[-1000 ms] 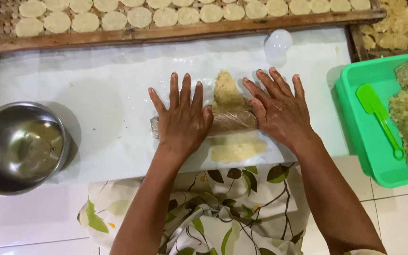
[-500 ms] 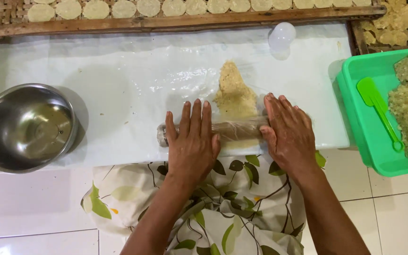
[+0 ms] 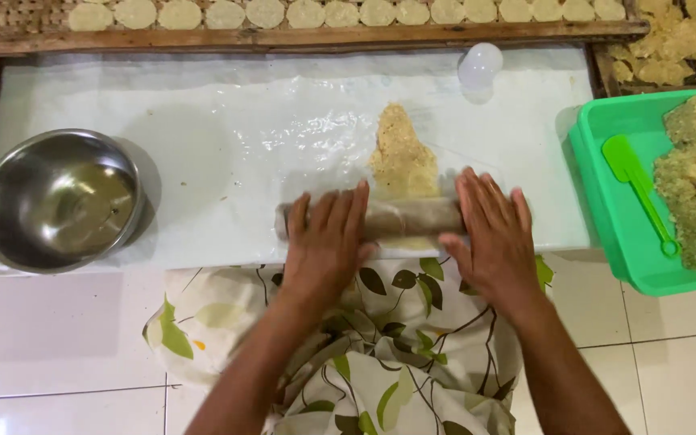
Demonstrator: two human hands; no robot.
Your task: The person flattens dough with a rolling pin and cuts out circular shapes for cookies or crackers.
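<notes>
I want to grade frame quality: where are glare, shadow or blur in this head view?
Head view: glare streaks the clear plastic sheet and the steel bowl; the bowl casts a soft shadow to its right; left hand and right hand on the rolling pin look slightly soft.

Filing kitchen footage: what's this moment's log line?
left hand, right hand: flat on brown wooden rolling pin | pin across yellow crumbly dough strip | on clear plastic sheet
</notes>
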